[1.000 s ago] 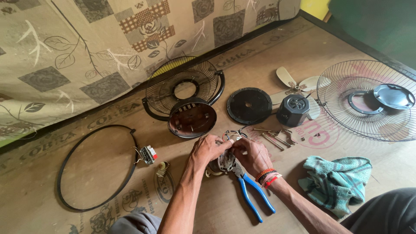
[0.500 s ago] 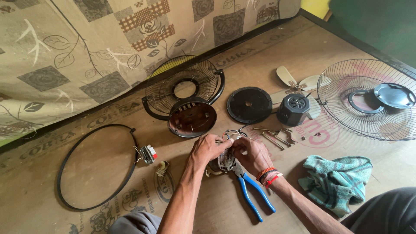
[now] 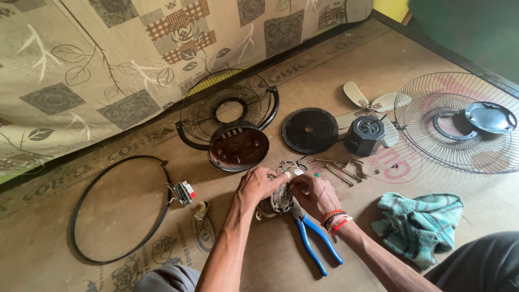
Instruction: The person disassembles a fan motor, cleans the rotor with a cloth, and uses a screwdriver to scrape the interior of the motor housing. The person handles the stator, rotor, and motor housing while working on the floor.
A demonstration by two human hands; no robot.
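Note:
My left hand (image 3: 258, 185) and my right hand (image 3: 314, 194) meet over a small metal fan motor (image 3: 281, 199) with loose wires (image 3: 288, 166) on the floor. Both hands grip the motor from either side, fingers curled around it. Red and orange bands circle my right wrist. Blue-handled pliers (image 3: 315, 244) lie just under my right hand, jaws near the motor.
Around lie a rear fan grille (image 3: 227, 110), a round dark motor cover (image 3: 239, 147), a black disc (image 3: 310, 130), a black housing (image 3: 365, 135) on pale blades (image 3: 357, 94), a front grille (image 3: 455, 124), screws and tools (image 3: 340, 167), a teal cloth (image 3: 419, 219), a black ring (image 3: 116, 208), a switch (image 3: 185, 192).

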